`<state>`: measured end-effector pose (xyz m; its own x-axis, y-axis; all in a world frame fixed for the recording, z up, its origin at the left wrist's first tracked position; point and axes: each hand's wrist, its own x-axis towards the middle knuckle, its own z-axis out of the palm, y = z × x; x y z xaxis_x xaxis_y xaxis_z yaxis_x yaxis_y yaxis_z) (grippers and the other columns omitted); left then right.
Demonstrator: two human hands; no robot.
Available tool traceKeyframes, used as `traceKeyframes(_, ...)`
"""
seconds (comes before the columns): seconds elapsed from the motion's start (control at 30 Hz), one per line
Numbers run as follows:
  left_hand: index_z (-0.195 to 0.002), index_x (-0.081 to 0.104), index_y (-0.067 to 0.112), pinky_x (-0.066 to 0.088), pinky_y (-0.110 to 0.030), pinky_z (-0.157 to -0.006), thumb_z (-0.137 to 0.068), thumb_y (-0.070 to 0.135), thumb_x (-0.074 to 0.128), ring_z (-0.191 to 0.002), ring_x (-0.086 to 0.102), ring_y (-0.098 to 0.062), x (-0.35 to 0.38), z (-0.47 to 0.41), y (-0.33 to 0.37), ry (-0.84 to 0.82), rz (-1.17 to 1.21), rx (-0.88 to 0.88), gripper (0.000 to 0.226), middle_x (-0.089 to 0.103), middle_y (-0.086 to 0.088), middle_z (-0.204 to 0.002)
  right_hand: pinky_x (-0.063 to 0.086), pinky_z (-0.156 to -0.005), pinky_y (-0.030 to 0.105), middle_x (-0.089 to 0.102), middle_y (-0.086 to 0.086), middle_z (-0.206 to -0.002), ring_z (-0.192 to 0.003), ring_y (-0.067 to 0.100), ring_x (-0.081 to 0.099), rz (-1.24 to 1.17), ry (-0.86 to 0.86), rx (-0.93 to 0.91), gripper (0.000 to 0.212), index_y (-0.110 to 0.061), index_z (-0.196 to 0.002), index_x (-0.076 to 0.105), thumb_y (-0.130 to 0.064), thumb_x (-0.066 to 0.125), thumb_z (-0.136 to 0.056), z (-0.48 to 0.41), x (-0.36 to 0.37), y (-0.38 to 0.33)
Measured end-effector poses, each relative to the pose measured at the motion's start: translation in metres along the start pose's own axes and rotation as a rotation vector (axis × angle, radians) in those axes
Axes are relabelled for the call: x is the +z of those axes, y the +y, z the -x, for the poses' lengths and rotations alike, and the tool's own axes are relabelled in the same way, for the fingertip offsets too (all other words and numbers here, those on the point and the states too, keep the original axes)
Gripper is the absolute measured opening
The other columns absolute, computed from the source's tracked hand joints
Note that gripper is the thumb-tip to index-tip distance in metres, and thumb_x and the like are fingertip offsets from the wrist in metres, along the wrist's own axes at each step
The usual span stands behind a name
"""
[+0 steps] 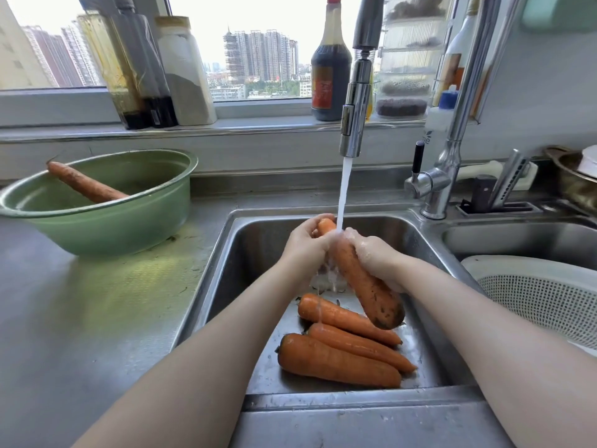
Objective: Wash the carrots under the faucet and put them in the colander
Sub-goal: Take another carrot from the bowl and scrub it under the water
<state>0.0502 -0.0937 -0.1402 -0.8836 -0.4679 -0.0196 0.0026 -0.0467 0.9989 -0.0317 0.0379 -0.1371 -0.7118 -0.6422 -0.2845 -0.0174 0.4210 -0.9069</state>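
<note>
Well, nearest the front edge of the sink, three carrots lie side by side on the wet basin floor, thick ends to the left and tips pointing right. Just above and beyond them, both hands hold a bigger carrot on a slant, its dirt-specked thick end near and low, its narrow end farther off and higher. The right hand wraps round its middle from the right. The left hand curls its fingers round the upper end from the left. A stream of water falls onto the carrot between the two hands and runs off below them, coming from the faucet head that hangs over the basin. To the right, in the neighbouring basin, sits a white colander. Farther left on the counter, a green bowl holds one dirty carrot leaning on its rim. Beyond everything, a dark sauce bottle stands on the windowsill.
</note>
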Motion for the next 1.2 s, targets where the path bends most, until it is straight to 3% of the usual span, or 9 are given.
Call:
traceKeyframes(0.13, -0.116, 0.072, 0.024, 0.064, -0.047, -0.087, -0.105, 0.022, 0.061, -0.103, 0.074, -0.03, 0.0, -0.003, 0.0, 0.1, 0.034, 0.021, 0.017, 0.075, -0.012, -0.113, 0.059, -0.072, 0.03, 0.074, 0.01, -0.095, -0.081, 0.018, 0.072, -0.141, -0.251, -0.002, 0.038, -0.006, -0.123, 0.068, -0.035, 0.06, -0.1, 0.004, -0.006, 0.001)
traceKeyframes(0.23, -0.115, 0.073, 0.022, 0.062, -0.05, -0.092, -0.106, 0.029, 0.059, -0.103, 0.075, -0.027, 0.0, 0.001, 0.0, 0.135, 0.052, 0.023, 0.018, 0.077, -0.007, -0.107, 0.059, -0.095, 0.043, 0.074, 0.016, -0.11, -0.102, 0.03, 0.072, 0.076, -0.352, -0.06, 0.055, -0.005, -0.121, 0.069, -0.032, 0.079, -0.074, 0.001, -0.009, 0.005)
traceKeyframes(0.3, -0.116, 0.073, 0.023, 0.062, -0.049, -0.091, -0.105, 0.033, 0.059, -0.103, 0.075, -0.026, 0.0, 0.002, 0.001, 0.13, 0.054, 0.02, 0.021, 0.077, -0.005, -0.108, 0.057, -0.101, 0.046, 0.075, 0.018, -0.116, -0.11, 0.032, 0.073, 0.129, -0.367, -0.079, 0.06, -0.005, -0.122, 0.069, -0.038, 0.085, -0.073, 0.0, -0.008, 0.005)
traceKeyframes(0.43, -0.125, 0.069, 0.027, 0.062, -0.042, -0.092, -0.102, 0.026, 0.065, -0.104, 0.075, -0.018, -0.008, 0.003, 0.004, -0.02, -0.002, 0.044, 0.023, 0.076, -0.002, -0.116, 0.057, -0.103, 0.049, 0.076, 0.014, -0.113, -0.111, 0.032, 0.073, 0.178, -0.342, -0.128, 0.032, -0.007, -0.12, 0.068, -0.023, 0.077, -0.094, -0.001, -0.004, 0.007)
traceKeyframes(0.5, -0.138, 0.06, 0.034, 0.062, -0.04, -0.093, -0.095, 0.024, 0.074, -0.111, 0.071, -0.017, -0.014, 0.001, -0.002, -0.131, -0.186, 0.053, 0.047, 0.069, 0.002, -0.125, 0.059, -0.099, 0.047, 0.075, 0.012, -0.106, -0.109, 0.033, 0.073, 0.159, -0.323, -0.13, 0.028, -0.008, -0.119, 0.069, -0.021, 0.077, -0.095, -0.003, -0.003, 0.01)
traceKeyframes(0.77, -0.118, 0.069, 0.022, 0.06, -0.035, -0.089, -0.105, 0.035, 0.058, -0.104, 0.067, -0.016, -0.008, -0.002, 0.008, 0.184, -0.192, 0.134, 0.021, 0.069, 0.002, -0.107, 0.061, -0.076, 0.034, 0.077, 0.005, -0.086, -0.081, 0.021, 0.075, 0.172, -0.174, -0.178, 0.024, -0.013, -0.101, 0.075, -0.029, 0.084, -0.086, 0.002, -0.002, 0.0)
traceKeyframes(0.9, -0.137, 0.06, 0.028, 0.061, -0.022, -0.073, -0.098, 0.031, 0.07, -0.108, 0.066, -0.016, -0.019, 0.0, 0.003, 0.019, -0.243, 0.143, 0.041, 0.062, 0.004, -0.119, 0.062, -0.086, 0.039, 0.078, 0.004, -0.089, -0.088, 0.024, 0.076, 0.224, -0.116, -0.179, 0.026, -0.021, -0.096, 0.078, -0.041, 0.086, -0.081, 0.002, -0.005, 0.001)
traceKeyframes(1.0, -0.132, 0.061, 0.033, 0.065, -0.03, -0.076, -0.093, 0.024, 0.077, -0.105, 0.069, -0.018, -0.022, 0.002, 0.0, -0.07, -0.271, 0.113, 0.044, 0.062, 0.0, -0.122, 0.063, -0.087, 0.042, 0.079, 0.004, -0.088, -0.088, 0.026, 0.077, 0.261, -0.102, -0.169, 0.033, -0.022, -0.092, 0.079, -0.048, 0.087, -0.075, 0.001, -0.012, 0.003)
traceKeyframes(1.2, -0.105, 0.066, 0.027, 0.064, -0.043, -0.083, -0.098, 0.03, 0.07, -0.097, 0.071, -0.02, -0.009, -0.004, 0.006, 0.135, -0.322, 0.19, 0.008, 0.068, 0.001, -0.103, 0.059, -0.073, 0.032, 0.075, -0.001, -0.078, -0.075, 0.015, 0.073, 0.297, -0.086, -0.252, 0.018, -0.023, -0.085, 0.079, -0.038, 0.088, -0.08, 0.002, -0.016, -0.001)
